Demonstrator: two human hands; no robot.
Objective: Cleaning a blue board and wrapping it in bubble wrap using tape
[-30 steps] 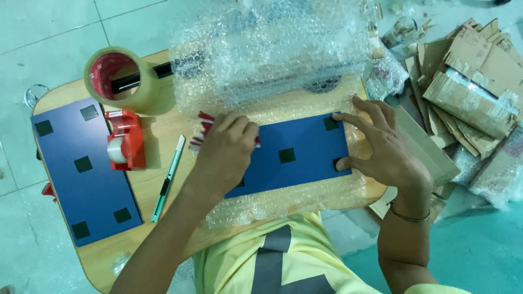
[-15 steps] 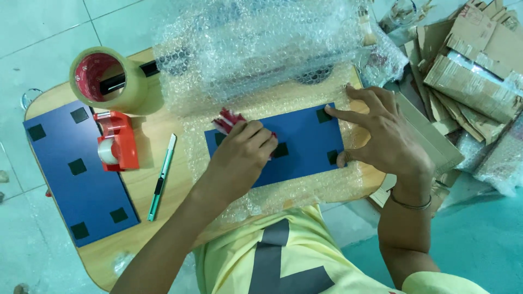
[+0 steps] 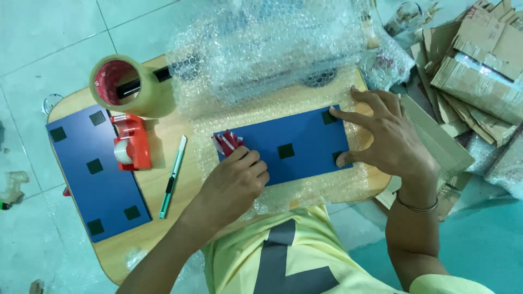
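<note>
A blue panel [image 3: 297, 142] with small black squares lies on a sheet of bubble wrap [image 3: 261, 60] spread over a small wooden table [image 3: 147, 228]. My left hand [image 3: 234, 182] rests on the panel's left end, fingers curled beside a small red-and-white object [image 3: 227, 142] at that edge. My right hand [image 3: 381, 136] presses flat on the panel's right end, fingers spread, thumb at the near edge.
A second blue panel [image 3: 98, 174] lies at the table's left. Beside it sit a red tape dispenser [image 3: 131, 142], a large roll of clear tape [image 3: 124, 87] and a green utility knife [image 3: 172, 177]. Flattened cardboard pieces [image 3: 474, 60] pile up on the floor at right.
My left hand has slid from the panel's upper left edge down to its near left corner. The red-and-white object is now uncovered. My right hand stays on the right end.
</note>
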